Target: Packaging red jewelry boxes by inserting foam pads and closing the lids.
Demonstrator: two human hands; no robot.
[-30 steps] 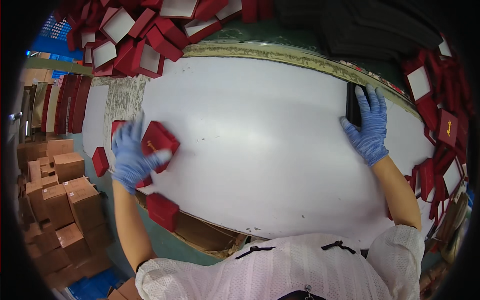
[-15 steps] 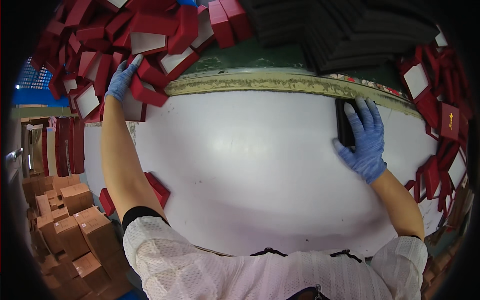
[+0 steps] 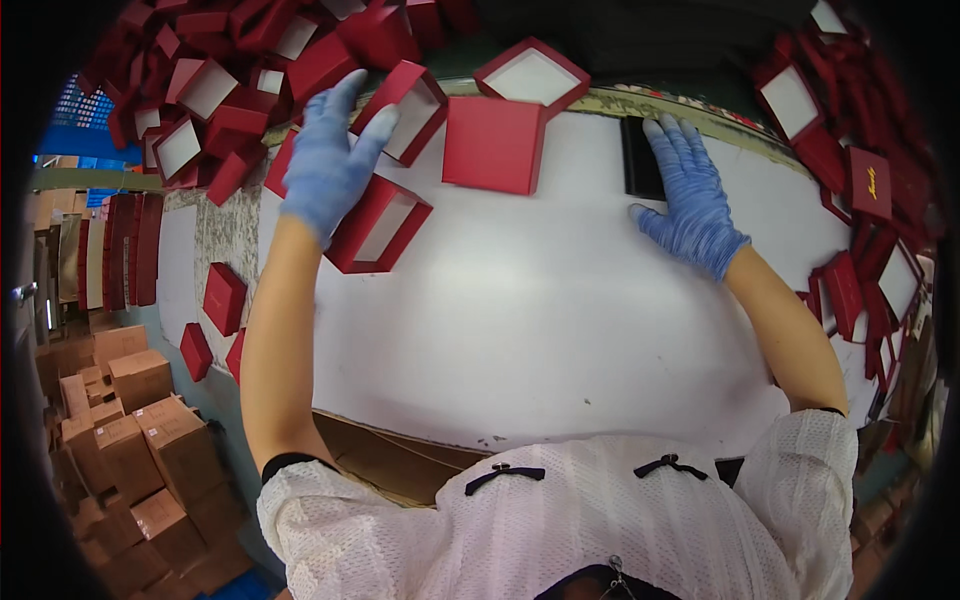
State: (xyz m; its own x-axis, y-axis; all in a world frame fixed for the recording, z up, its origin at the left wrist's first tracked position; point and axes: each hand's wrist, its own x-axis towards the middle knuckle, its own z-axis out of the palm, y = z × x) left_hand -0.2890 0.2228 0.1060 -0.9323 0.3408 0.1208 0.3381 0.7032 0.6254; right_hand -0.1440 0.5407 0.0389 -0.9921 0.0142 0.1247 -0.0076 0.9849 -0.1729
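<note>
My left hand point(image 3: 335, 165), in a blue glove, is open with thumb and fingers apart at the edge of the red pile. Close by its fingers, a red box half point(image 3: 408, 118) stands tilted, its white inside showing. Beneath the wrist side of that hand lies another red box half point(image 3: 375, 232) on its side. Further right, a red box half point(image 3: 492, 147) rests with its plain face up, and behind it an open one point(image 3: 535, 75) shows its white inside. My right hand point(image 3: 690, 200), also gloved, lies open and flat, fingers over part of a black rectangular piece point(image 3: 638, 165).
The white tabletop point(image 3: 480, 330) spreads before me. Heaped red box parts stand far left point(image 3: 200, 90) and on the right point(image 3: 850, 180). A dark stack point(image 3: 640, 50) is at the back. Brown cartons point(image 3: 150, 440) are piled on the floor at left.
My left hand has come rightward from the heap, and several red box halves now lie spread across the table's far left and middle. My right hand stays over the black piece. The view has shifted.
</note>
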